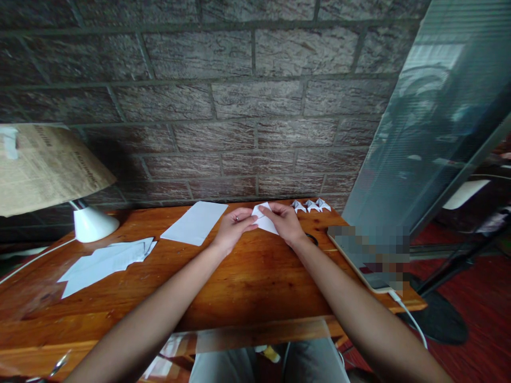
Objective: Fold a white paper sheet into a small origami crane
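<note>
Both my hands meet over the far middle of the wooden table (247, 276). Between them is a small, partly folded white paper piece (266, 219). My left hand (233, 226) pinches its left side with fingertips, a ring showing on one finger. My right hand (284, 219) grips its right side from above. The paper rests low over the tabletop. A flat white paper sheet (195, 222) lies just left of my left hand.
Three small folded paper figures (311, 205) sit at the back right by the brick wall. A pile of white paper strips (104, 261) lies at left, near a white lamp base (92, 222) with its shade. A tablet (369, 255) with a cable lies at the right edge.
</note>
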Motion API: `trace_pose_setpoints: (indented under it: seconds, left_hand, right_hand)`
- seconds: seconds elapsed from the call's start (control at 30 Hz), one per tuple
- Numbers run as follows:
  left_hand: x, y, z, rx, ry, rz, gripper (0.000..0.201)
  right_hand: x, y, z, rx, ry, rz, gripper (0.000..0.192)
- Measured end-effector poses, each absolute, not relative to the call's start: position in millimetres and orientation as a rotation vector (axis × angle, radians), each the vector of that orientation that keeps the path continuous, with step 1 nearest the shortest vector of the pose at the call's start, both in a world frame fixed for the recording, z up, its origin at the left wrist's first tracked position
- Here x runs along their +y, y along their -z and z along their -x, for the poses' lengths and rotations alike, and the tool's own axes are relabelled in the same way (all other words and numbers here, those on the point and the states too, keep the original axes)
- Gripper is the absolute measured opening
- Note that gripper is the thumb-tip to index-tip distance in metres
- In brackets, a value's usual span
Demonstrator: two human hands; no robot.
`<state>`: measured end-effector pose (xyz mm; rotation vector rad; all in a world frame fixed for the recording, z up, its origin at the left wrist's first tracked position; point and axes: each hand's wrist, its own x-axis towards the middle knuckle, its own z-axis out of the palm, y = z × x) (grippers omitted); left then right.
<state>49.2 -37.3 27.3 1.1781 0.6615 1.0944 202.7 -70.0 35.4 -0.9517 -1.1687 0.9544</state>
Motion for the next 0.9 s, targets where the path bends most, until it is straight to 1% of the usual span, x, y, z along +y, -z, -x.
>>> trace_pose_setpoints:
  seconds: [0.2, 0.63, 0.77, 0.9]
  left_hand:
    - [-38.0, -30.6, -46.5, 0.756, -1.141, -1.346, 0.041]
    - [-41.9, -28.0, -45.3, 0.687, -1.280, -1.775, 0.031]
    - [-43.8, -28.2, -47.2, 0.720, -1.333, -1.776, 0.032]
    - [-45.6, -30.9, -49.9, 0.711, -1.359, -1.756, 0.032]
  right_hand:
    - [-69.9, -34.7, -202.6, -1.207, -0.965, 0.951, 0.033]
    - [-77.1, -41.2, -193.4, -1.147, -1.079, 0.900, 0.033]
    - [-75.8, -41.2, -194.6, -1.133, -1.140, 0.862, 0.037]
    - [-72.8, -41.5, -196.5, -1.105, -1.272, 0.814, 0.047]
